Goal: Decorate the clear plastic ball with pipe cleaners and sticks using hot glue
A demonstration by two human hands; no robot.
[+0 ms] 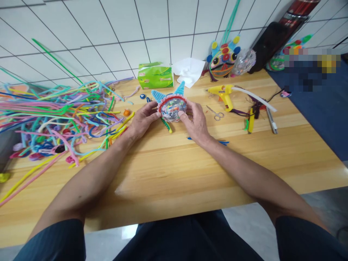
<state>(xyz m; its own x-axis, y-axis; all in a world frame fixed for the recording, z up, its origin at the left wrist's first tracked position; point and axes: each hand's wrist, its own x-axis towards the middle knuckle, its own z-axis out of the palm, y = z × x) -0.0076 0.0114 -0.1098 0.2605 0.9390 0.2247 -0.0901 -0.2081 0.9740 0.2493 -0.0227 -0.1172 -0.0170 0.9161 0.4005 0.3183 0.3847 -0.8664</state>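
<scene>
Standing on the wide table [163,170] is a green tissue box [154,76], and just in front of it the left hand [145,118] and the right hand [197,121] are both closed around the sides of a round toy [172,108]. I can't tell if the toy touches the table. It looks thin, so squeezing too hard might dent it, and a bump might bend its blue ears [179,89]. Left of the box, a big messy heap of fuzzy sticks [54,116] comes near the left hand, and could snag it. Right of the box are a toy face [223,62], some white paper [189,70] and, nearer the front, a yellow glue gun [224,96], which may be hot. In front and to the box's right, pointy scissors [218,116] block the right hand's way sideways. Little blue bits [143,96] lie just before the box, easy to knock.
</scene>
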